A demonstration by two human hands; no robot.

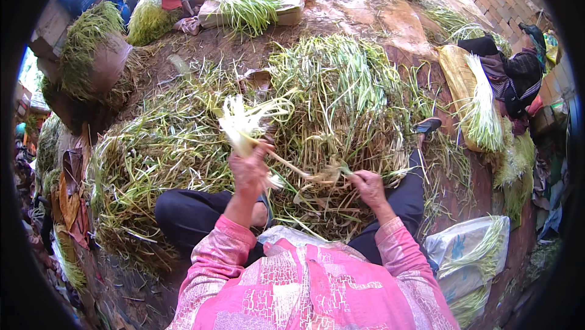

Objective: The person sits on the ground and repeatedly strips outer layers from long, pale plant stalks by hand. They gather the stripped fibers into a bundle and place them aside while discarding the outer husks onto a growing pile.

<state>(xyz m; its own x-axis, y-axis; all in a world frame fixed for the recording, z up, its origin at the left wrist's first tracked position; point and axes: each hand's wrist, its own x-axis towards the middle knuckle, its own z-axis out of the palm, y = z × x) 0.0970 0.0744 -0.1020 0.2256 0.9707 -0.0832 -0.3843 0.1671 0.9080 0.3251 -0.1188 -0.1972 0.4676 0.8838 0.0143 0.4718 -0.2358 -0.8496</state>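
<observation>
My left hand (249, 168) is closed around a small bunch of pale leafy stalks (240, 124), their white ends pointing up and away from me. At the right, my right hand (365, 186) pinches some thin, dry brownish leaves (336, 172) between thumb and fingers. A long pale strand stretches between the two hands. Beneath and beyond them lies a large heap of green and yellowed stalks (338, 88), with loose, withered leaves (160, 147) spread to the left. My legs lie on either side of the nearer litter.
A white sack (475, 243) with pale stalks lies at lower right. Another person (516, 74) sits at right beside a yellow sack (457, 79) and a white bundle (482, 111). Cut greens (249, 8) rest on a block ahead. Large bundles (91, 51) stand at upper left, near other people.
</observation>
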